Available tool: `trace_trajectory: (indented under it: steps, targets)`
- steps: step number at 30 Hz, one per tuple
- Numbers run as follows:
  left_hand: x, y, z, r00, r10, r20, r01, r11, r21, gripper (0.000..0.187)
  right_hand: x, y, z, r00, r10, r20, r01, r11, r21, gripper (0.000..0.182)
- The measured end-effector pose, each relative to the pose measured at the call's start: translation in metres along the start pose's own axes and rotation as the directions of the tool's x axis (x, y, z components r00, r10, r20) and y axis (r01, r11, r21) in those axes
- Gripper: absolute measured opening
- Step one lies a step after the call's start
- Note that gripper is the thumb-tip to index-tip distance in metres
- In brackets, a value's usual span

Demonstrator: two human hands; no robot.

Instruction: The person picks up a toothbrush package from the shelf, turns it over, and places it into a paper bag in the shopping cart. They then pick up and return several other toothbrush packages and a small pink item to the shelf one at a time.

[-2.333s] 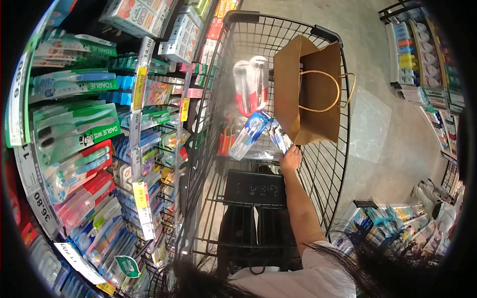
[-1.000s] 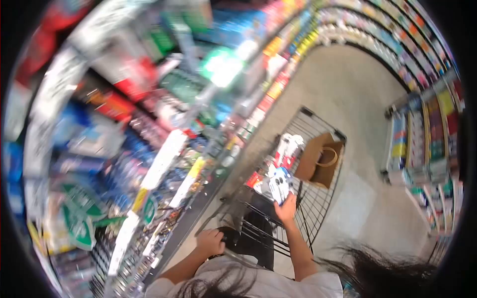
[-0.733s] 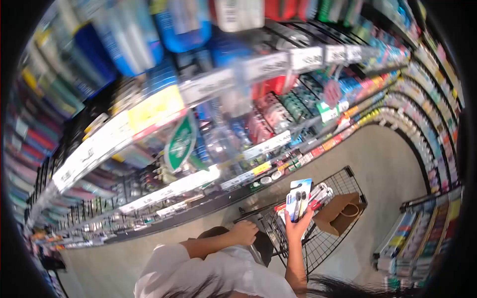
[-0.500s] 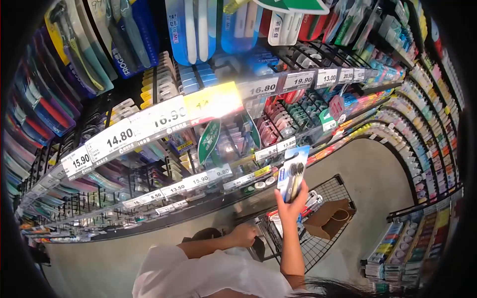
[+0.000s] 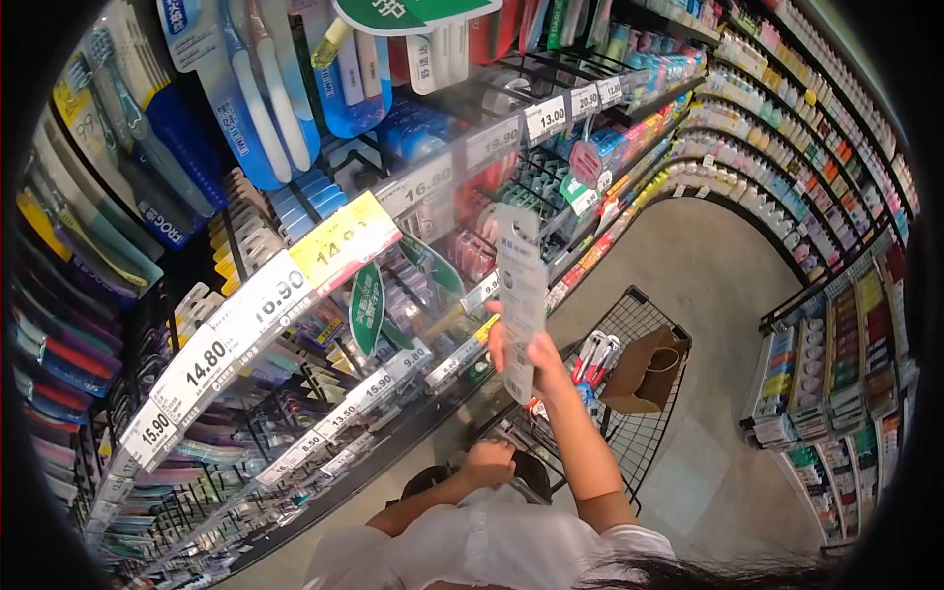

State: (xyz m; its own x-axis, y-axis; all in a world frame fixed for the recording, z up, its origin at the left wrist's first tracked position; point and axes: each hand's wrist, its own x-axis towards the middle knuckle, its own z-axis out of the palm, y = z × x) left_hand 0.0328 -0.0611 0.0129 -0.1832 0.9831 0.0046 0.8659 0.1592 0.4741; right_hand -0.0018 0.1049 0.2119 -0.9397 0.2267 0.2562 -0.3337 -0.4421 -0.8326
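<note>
Toothbrush pack blurred, back-side out, hiding right hand partly.

Head-height view, steeply down along shelves

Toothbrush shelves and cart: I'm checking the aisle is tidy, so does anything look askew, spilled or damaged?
Nothing stands out. The right hand holds a toothbrush pack up with its back showing, the left hand rests on the cart, and the paper bag sits inside it. Shelf packs hang in rows.
</note>
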Motion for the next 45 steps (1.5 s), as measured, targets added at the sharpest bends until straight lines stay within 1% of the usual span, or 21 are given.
trace_trajectory:
  steps: [3, 5, 7, 8, 13, 16, 17, 22, 24, 25, 26, 27, 28, 29, 31, 33, 35, 39, 43, 44, 45]
  targets:
    - [0.003, -0.002, 0.0, 1.0, -0.011, 0.008, 0.011, 1.0, 0.018, 0.02, 0.003, -0.009, 0.01, 0.994, 0.036, 0.098, -0.058, 0.973, 0.224, 0.092]
    - [0.002, -0.001, -0.001, 0.999, -0.027, 0.022, 0.027, 1.0, 0.008, 0.02, 0.006, -0.012, 0.015, 0.992, -0.007, 0.128, -0.033, 0.95, 0.309, 0.091]
    - [0.001, -0.004, 0.004, 0.999, -0.022, -0.036, 0.023, 0.999, 0.039, 0.02, 0.008, -0.01, 0.019, 0.986, -0.061, 0.156, -0.011, 0.905, 0.425, 0.09]
    - [0.003, -0.005, 0.003, 1.0, -0.015, -0.024, 0.016, 0.999, 0.038, 0.02, 0.01, -0.012, 0.021, 0.978, -0.109, 0.179, 0.017, 0.892, 0.452, 0.088]
    - [0.003, -0.01, 0.005, 1.0, 0.014, -0.023, -0.014, 1.0, 0.012, 0.02, 0.012, -0.012, 0.025, 0.989, -0.081, 0.127, -0.002, 0.836, 0.548, 0.087]
    - [0.005, -0.005, -0.008, 0.995, -0.038, 0.097, 0.039, 0.999, -0.007, 0.024, 0.011, -0.011, 0.025, 0.99, -0.077, 0.114, 0.001, 0.832, 0.555, 0.087]
    - [0.005, -0.005, -0.007, 0.996, -0.037, 0.083, 0.038, 0.999, -0.007, 0.024, 0.012, -0.011, 0.025, 0.991, -0.076, 0.111, 0.002, 0.833, 0.554, 0.086]
    - [0.002, -0.01, 0.011, 0.998, -0.011, -0.063, 0.011, 1.0, -0.001, 0.02, 0.018, -0.007, 0.009, 0.985, -0.092, 0.147, 0.026, 0.916, 0.4, 0.083]
    - [0.002, -0.01, 0.01, 0.999, -0.022, -0.037, 0.022, 1.0, -0.001, 0.02, 0.022, 0.0, -0.002, 0.985, -0.045, 0.169, -0.006, 0.956, 0.292, 0.082]
    - [0.002, -0.011, 0.01, 0.999, -0.029, -0.027, 0.029, 1.0, -0.001, 0.02, 0.02, 0.003, -0.003, 0.998, 0.001, 0.059, -0.01, 0.987, 0.159, 0.074]
    - [0.002, -0.011, 0.009, 0.999, -0.017, -0.041, 0.017, 1.0, -0.002, 0.02, 0.024, 0.01, -0.008, 1.0, -0.026, -0.003, 0.026, 0.995, -0.092, 0.071]
    - [0.002, -0.01, 0.009, 0.998, -0.007, -0.056, 0.007, 1.0, -0.003, 0.02, 0.03, 0.019, -0.015, 0.996, -0.068, -0.055, 0.046, 0.94, -0.339, 0.069]
    - [0.001, -0.01, 0.008, 0.998, 0.001, -0.069, -0.002, 1.0, -0.006, 0.02, 0.035, 0.025, -0.022, 0.991, -0.051, -0.12, -0.024, 0.831, -0.556, 0.069]
    - [0.001, -0.01, 0.009, 0.999, -0.014, -0.041, 0.014, 1.0, -0.002, 0.02, 0.043, 0.024, -0.02, 0.98, -0.184, -0.076, 0.077, 0.699, -0.711, 0.071]
    - [0.001, -0.01, 0.01, 0.999, -0.046, 0.019, 0.046, 0.999, 0.004, 0.02, 0.059, 0.023, -0.02, 0.936, -0.35, -0.027, 0.161, 0.496, -0.853, 0.072]
    - [0.0, -0.009, 0.011, 0.997, -0.063, 0.032, 0.064, 0.998, -0.028, 0.021, 0.071, 0.018, -0.013, 0.905, -0.422, -0.055, 0.157, 0.45, -0.879, 0.073]
    - [0.0, -0.01, 0.01, 0.997, -0.07, 0.04, 0.071, 0.997, -0.04, 0.021, 0.084, 0.018, -0.009, 0.861, -0.502, -0.078, 0.22, 0.507, -0.834, 0.068]
    - [0.001, -0.01, 0.009, 0.995, -0.082, 0.061, 0.084, 0.996, -0.041, 0.022, 0.09, 0.004, 0.009, 0.836, -0.548, -0.031, 0.211, 0.374, -0.903, 0.067]
    - [0.003, -0.01, 0.007, 0.987, -0.095, 0.129, 0.099, 0.995, -0.027, 0.026, 0.088, 0.029, -0.021, 0.804, -0.577, -0.146, 0.211, 0.506, -0.836, 0.067]
    - [0.003, -0.011, 0.008, 0.991, -0.088, 0.098, 0.092, 0.995, -0.037, 0.024, 0.087, 0.032, -0.025, 0.804, -0.562, -0.192, 0.194, 0.554, -0.809, 0.068]
    - [0.002, -0.011, 0.01, 0.995, -0.081, 0.066, 0.084, 0.995, -0.047, 0.023, 0.088, 0.034, -0.03, 0.799, -0.569, -0.195, 0.176, 0.532, -0.828, 0.068]
